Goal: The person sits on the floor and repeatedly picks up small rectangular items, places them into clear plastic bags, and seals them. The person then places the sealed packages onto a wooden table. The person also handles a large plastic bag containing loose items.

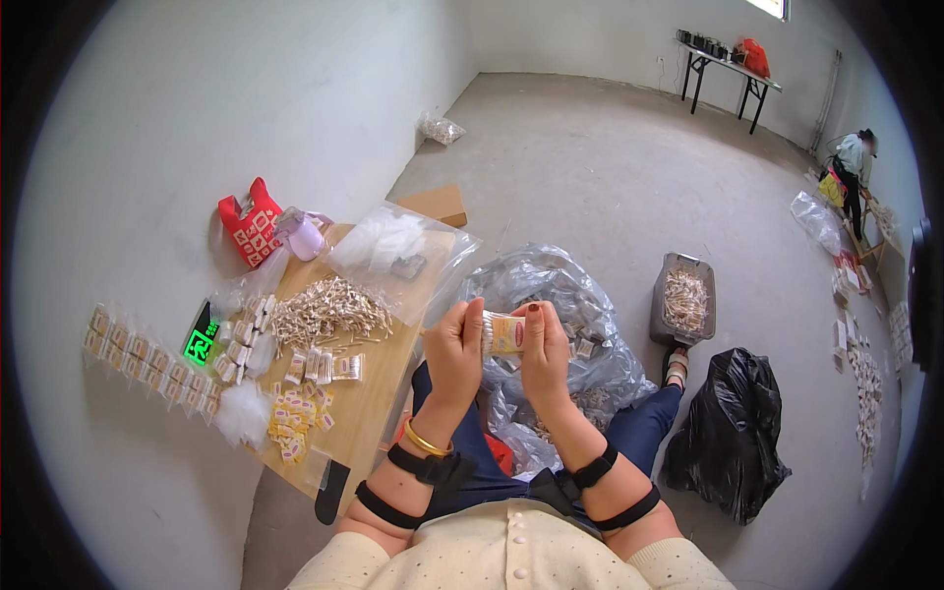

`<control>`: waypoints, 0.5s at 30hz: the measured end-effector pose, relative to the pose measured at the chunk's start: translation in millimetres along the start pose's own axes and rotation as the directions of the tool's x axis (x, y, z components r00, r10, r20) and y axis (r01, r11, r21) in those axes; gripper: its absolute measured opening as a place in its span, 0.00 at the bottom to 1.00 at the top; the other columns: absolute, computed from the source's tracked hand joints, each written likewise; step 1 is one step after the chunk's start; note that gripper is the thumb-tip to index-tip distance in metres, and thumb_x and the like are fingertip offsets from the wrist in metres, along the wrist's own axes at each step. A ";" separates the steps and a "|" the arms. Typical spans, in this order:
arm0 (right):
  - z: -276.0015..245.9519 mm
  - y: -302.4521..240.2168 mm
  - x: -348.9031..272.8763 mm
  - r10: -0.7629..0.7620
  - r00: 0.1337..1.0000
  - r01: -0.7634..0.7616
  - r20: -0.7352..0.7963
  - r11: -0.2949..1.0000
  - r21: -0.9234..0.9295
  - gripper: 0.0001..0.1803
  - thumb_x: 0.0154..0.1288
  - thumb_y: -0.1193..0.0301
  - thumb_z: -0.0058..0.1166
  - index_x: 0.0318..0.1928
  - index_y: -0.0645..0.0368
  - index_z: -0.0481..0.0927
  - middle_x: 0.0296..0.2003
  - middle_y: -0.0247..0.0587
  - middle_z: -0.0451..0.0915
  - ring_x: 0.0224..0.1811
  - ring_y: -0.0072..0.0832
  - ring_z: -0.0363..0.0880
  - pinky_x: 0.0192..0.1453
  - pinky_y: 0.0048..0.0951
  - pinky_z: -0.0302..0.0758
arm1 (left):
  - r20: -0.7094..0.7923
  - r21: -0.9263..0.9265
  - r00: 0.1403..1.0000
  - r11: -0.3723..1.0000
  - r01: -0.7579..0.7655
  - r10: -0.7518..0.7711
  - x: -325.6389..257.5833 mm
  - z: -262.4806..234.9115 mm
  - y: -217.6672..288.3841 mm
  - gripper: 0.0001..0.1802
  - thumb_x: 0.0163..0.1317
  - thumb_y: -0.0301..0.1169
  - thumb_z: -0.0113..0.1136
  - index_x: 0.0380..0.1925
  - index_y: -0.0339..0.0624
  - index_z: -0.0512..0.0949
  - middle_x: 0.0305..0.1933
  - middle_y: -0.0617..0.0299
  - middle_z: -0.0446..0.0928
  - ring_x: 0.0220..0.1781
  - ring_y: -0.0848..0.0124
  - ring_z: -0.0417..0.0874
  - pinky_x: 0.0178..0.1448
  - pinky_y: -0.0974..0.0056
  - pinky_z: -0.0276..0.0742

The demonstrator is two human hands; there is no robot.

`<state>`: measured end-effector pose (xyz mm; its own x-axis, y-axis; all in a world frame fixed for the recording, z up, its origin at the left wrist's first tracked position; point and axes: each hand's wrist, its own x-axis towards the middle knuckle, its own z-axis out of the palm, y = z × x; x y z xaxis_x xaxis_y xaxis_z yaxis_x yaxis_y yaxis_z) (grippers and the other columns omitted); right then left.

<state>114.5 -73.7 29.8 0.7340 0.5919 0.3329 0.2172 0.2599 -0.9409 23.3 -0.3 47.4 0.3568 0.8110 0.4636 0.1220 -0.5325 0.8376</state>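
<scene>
In front of my lap, my left hand [452, 344] and my right hand [547, 356] both grip a small clear pack of cotton swabs [503, 334] with a yellow and white label. The left fingers close on one end, where swab tips show, and the right thumb presses on the other. Below the hands, a large clear plastic bag [531, 265] stands open between my legs with small packs inside. On the wooden table [388, 369] to my left lie a heap of loose cotton swabs [329, 310], several filled packs [346, 368] and scattered yellow labels [291, 433].
A purple jug [300, 234] and a red bag [252, 224] stand at the table's far end. Right of my leg are a grey bin of swabs [685, 295] and a black plastic bag [733, 433]. Another person [852, 167] bends at the far right wall.
</scene>
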 end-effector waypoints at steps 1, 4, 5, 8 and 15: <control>-2.7 0.6 2.6 0.011 1.000 -0.011 0.000 1.000 0.011 0.21 0.79 0.56 0.37 0.36 0.59 0.75 0.22 0.28 0.69 0.23 0.14 0.64 0.25 0.20 0.62 | 0.008 0.099 1.000 0.995 -0.026 0.025 2.4 -1.1 0.4 0.23 0.72 0.38 0.54 0.19 0.39 0.63 0.17 0.67 0.58 0.21 0.78 0.56 0.24 0.66 0.55; -7.4 3.8 5.6 0.025 1.000 -0.025 0.010 0.998 0.056 0.22 0.78 0.55 0.37 0.38 0.59 0.76 0.22 0.27 0.70 0.21 0.12 0.63 0.23 0.19 0.60 | -0.021 -0.005 0.990 0.990 -0.143 0.143 0.6 -0.1 1.6 0.24 0.70 0.35 0.57 0.17 0.40 0.59 0.15 0.67 0.56 0.20 0.78 0.54 0.22 0.66 0.52; -9.4 4.0 5.2 0.057 0.998 -0.057 0.007 0.996 0.064 0.21 0.78 0.56 0.38 0.38 0.60 0.76 0.22 0.28 0.70 0.22 0.13 0.64 0.25 0.20 0.61 | -0.023 -0.053 0.990 0.989 -0.140 0.139 0.3 1.6 1.8 0.25 0.70 0.34 0.58 0.17 0.40 0.59 0.15 0.68 0.56 0.19 0.78 0.53 0.22 0.66 0.51; -12.3 3.2 4.6 0.125 0.992 -0.125 0.001 0.988 0.094 0.21 0.78 0.56 0.39 0.37 0.61 0.76 0.22 0.30 0.70 0.25 0.16 0.65 0.29 0.22 0.65 | -0.036 -0.159 0.993 0.981 -0.113 0.108 -0.2 5.4 1.9 0.25 0.69 0.33 0.59 0.17 0.41 0.58 0.14 0.69 0.57 0.19 0.80 0.53 0.21 0.66 0.51; -17.7 19.7 9.3 0.121 0.992 -0.114 -0.043 0.982 0.150 0.19 0.77 0.59 0.43 0.35 0.61 0.74 0.24 0.30 0.72 0.26 0.15 0.66 0.31 0.22 0.66 | 0.018 -0.383 0.997 0.921 0.071 -0.069 -4.5 7.5 7.7 0.19 0.72 0.35 0.54 0.22 0.43 0.63 0.15 0.70 0.66 0.16 0.84 0.62 0.21 0.75 0.58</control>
<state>137.0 -76.6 13.3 0.7821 0.5855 0.2132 0.0334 0.3022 -0.9526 29.6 -9.8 49.6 0.3643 0.8413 0.3993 -0.2174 -0.3401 0.9149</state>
